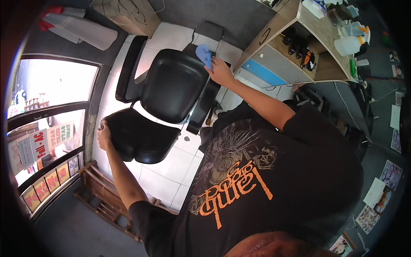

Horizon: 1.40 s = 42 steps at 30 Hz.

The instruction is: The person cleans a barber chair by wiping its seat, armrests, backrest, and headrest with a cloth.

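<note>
Cloth [204, 55] in closed right hand [221, 73], left hand [103, 138] half-open against chair back [139, 135]; looks like wiping, needs steady bracing.

Spray bottle [347, 46] (orange nozzle [365, 34]) on cabinet [316, 31]; red-lettered sign [39, 144] at window [55, 83], wooden rack [108, 213] nearby.

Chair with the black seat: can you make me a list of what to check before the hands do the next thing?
1. Cloth held in the right hand: ok.
2. Left hand touching the backrest: ok.
3. Spray bottle in a hand: not ok, it stands on the cabinet.
4. Cloth touching the armrest near it: cannot tell.
5. Cloth damp: cannot tell.
</note>
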{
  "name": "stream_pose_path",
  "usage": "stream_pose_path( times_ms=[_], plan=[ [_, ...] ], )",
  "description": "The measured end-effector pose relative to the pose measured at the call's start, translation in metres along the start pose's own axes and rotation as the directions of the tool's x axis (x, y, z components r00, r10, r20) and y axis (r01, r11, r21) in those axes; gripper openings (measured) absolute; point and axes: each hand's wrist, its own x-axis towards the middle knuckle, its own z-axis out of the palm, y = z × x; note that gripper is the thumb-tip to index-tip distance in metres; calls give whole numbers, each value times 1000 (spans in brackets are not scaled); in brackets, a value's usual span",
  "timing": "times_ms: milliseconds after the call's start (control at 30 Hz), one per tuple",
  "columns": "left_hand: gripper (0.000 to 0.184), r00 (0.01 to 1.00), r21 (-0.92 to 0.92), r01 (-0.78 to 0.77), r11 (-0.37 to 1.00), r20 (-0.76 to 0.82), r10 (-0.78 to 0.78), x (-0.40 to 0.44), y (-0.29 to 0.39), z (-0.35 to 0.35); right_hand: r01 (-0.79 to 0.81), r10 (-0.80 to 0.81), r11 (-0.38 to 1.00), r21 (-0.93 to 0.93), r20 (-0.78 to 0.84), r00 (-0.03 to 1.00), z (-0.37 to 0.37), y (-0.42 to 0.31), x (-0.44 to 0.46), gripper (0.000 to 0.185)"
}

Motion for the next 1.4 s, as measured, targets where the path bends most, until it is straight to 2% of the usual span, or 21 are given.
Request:
stream_pose_path(
  times_ms=[33, 100, 133, 200, 267, 333, 433, 533, 600, 700, 800, 833, 900, 1000, 1100, 1167, 1200, 1233, 1300, 1333, 1400],
  plan=[
    [85, 1000, 3, 3, 1000, -3, -3, -3, 2, 0, 79, -71, 996, -49, 158, 985, 6, 5, -1, 40],
    [84, 1000, 11, 11, 1000, -13, -11, -6, 2, -1, 256, -184, 961, -99, 463, 867, 19, 11, -7, 38],
    [83, 1000, 9, 15, 1000, -22, -14, -3, 1, 2, 353, -261, 925, -140, 442, 858, 49, 19, -29, 33],
    [83, 999, 16, 13, 1000, -37, -13, -3, 2, 2, 398, -240, 917, -44, 735, 634, 63, -5, -52, 28],
    [83, 999, 22, 12, 1000, -40, -11, -6, 3, 0, 387, -197, 922, -31, 822, 535, 69, -45, -70, 30],
    [83, 999, 21, 11, 1000, -36, -11, -7, 4, -1, 377, -315, 918, 125, 806, 501, 79, -75, -88, 28],
    [85, 997, 18, -21, 1000, -68, 22, -1, -1, 5, 289, -428, 897, 334, 820, 380, 88, -106, -104, 27],
    [87, 999, 26, -18, 1000, -42, 19, -5, 1, 1, 361, -571, 818, 447, 699, 429, 83, -88, -102, 28],
    [89, 999, 18, -22, 1000, -46, 22, -5, 0, 3, 321, -495, 867, 380, 728, 474, 73, -60, -82, 30],
    [91, 998, 4, -25, 1000, -65, 25, 12, -8, 13, 306, -332, 932, 197, 802, 496, 63, -3, -34, 21],
    [90, 999, 6, -8, 1000, -52, 9, 6, -5, 7, 271, -77, 959, -89, 833, 548, 44, 49, 24, 24],
    [89, 999, 17, 4, 1000, -43, -3, 5, -5, 4, 196, -121, 981, -10, 754, 645, 59, 82, 28, 25],
    [87, 999, 19, 13, 1000, -48, -12, 3, -1, 3, -105, 4, 989, 104, 689, 725, 53, 113, 62, 26],
    [85, 999, 3, 24, 1000, -49, -24, 3, 0, 3, -144, 260, 961, -236, 595, 760, 34, 94, 90, 34],
    [85, 999, -9, 38, 999, -31, -38, 0, 2, 0, 9, 68, 994, -107, 694, 717, 81, 100, 56, 34],
    [85, 999, -2, 47, 999, -27, -47, -1, 5, -1, 116, 24, 989, -94, 867, 498, 114, 68, 18, 39],
    [85, 998, 2, 50, 999, -26, -50, -2, 7, -2, 68, 74, 993, -98, 951, 299, 117, 28, 5, 42],
    [85, 998, 5, 54, 999, -25, -54, -3, 7, -2, 143, 32, 987, -69, 970, 242, 102, -25, -8, 44],
    [85, 998, 8, 53, 999, -22, -53, -3, 6, -4, 156, -72, 986, 54, 991, 114, 105, -90, -45, 44],
    [85, 999, 6, 47, 999, -18, -47, -2, 4, -3, 54, -127, 991, 122, 986, 110, 98, -118, -59, 42],
    [85, 999, 8, 35, 999, -17, -35, -3, 5, -2, 48, -244, 969, 241, 965, 95, 97, -149, -82, 38]
  ],
)
